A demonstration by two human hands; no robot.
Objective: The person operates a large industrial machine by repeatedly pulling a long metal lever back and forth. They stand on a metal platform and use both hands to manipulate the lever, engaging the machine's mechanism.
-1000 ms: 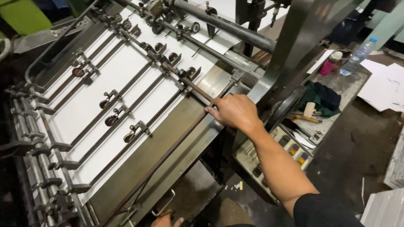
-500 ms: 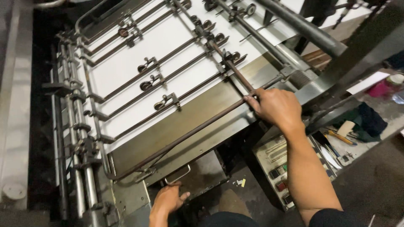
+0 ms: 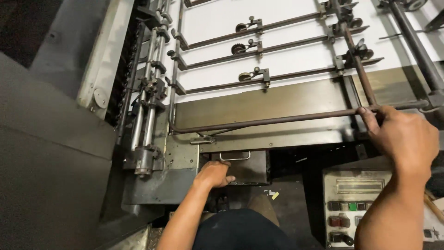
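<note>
The long metal rod (image 3: 277, 121) is gripped by the right hand (image 3: 400, 136) while the left hand (image 3: 213, 174) is closed on the dark box (image 3: 245, 169) beneath the feed table (image 3: 259, 99), so fingers could be pinched if either slips.

1. The right hand (image 3: 401, 139) closes over the long rusty rod (image 3: 277, 120), so the stretch of rod under its fingers is hidden, and so is whether it meets the thick shaft (image 3: 418, 51) beyond
2. The left hand (image 3: 213, 173) has its fingertips tucked under the edge of the dark metal box (image 3: 247, 169); what they press on cannot be seen
3. The control panel (image 3: 351, 203) is partly covered by the right forearm, and its buttons are too small to tell apart
4. The white sheet (image 3: 286, 32) and the roller bars run off the top edge
5. Both arms are cut off by the bottom edge
6. The space beneath the machine is too dark to make out
</note>
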